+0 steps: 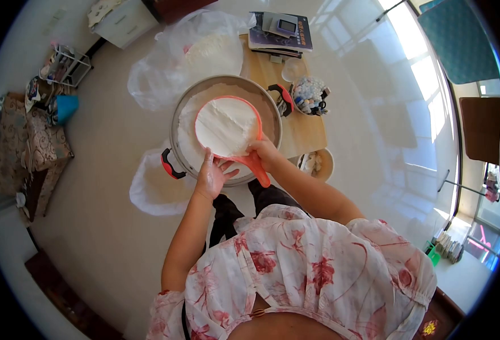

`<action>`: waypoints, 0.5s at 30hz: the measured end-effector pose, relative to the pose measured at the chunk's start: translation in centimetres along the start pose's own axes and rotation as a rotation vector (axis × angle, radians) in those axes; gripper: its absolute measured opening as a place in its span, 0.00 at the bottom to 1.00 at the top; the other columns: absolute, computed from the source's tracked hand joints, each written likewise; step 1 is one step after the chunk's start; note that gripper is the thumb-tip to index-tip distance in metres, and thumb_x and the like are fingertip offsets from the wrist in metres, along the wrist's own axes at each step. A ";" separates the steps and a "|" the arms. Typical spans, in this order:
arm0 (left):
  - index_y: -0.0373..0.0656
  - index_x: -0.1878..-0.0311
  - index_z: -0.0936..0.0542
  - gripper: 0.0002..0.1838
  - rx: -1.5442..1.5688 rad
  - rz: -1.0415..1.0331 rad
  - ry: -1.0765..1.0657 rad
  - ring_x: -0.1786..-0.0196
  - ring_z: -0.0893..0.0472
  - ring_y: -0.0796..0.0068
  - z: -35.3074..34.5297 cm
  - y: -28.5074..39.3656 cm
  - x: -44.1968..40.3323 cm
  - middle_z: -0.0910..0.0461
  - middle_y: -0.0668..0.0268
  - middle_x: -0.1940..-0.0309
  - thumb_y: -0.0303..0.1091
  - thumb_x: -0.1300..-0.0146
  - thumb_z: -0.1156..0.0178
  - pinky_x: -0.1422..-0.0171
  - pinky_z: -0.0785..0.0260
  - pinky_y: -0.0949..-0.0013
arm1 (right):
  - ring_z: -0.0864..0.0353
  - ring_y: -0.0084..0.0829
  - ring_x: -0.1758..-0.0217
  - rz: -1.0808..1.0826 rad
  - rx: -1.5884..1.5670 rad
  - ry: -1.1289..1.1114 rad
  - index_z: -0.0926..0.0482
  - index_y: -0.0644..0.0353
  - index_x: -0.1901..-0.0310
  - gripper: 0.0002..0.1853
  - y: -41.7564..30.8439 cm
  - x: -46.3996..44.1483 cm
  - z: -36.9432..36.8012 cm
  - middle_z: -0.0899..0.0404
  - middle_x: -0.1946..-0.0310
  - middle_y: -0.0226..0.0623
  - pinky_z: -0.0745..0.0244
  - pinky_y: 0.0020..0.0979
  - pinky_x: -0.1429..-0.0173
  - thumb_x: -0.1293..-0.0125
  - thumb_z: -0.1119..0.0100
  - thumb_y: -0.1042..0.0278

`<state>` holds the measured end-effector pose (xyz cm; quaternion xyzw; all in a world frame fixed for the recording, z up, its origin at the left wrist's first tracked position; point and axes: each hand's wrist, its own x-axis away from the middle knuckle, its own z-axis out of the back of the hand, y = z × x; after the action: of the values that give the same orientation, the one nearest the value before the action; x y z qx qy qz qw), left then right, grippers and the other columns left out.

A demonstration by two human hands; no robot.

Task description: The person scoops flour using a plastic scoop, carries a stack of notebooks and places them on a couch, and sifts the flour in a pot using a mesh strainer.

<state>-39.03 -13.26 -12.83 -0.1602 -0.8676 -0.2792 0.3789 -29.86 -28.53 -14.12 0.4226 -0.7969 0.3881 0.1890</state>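
A red plastic scoop (255, 169) with a round bowl is heaped with white powder (227, 126) that looks like flour. It is over a wide metal pan (176, 122) with red-and-black handles, and more white powder lies in the pan. My right hand (266, 154) is closed on the scoop where the handle joins the bowl. At the near rim, my left hand (211, 177) has its fingers spread, with the thumb close to or touching the rim. White dust marks the left fingers.
The pan partly covers a low wooden table (306, 131). On it are books (281, 39) with a small device (287, 26), and a container of beads and pens (310, 95). Plastic bags (159, 76) lie beyond and left of the pan. A bowl of pale pieces (325, 164) is at right.
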 end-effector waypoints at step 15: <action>0.38 0.40 0.37 0.27 -0.294 -0.225 -0.008 0.58 0.25 0.76 0.5 -1.8 2.8 0.26 0.66 0.57 0.37 0.39 0.41 0.54 0.31 0.73 | 0.31 0.30 0.49 0.074 0.023 0.002 0.45 0.53 0.35 0.38 5.3 -0.8 -6.0 0.32 0.48 0.36 0.31 0.27 0.51 0.53 0.54 0.81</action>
<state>-42.06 -14.21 -11.67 -0.1167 -0.8314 -0.4432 0.3143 -33.95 -21.64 -13.33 0.3944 -0.8074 0.4045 0.1704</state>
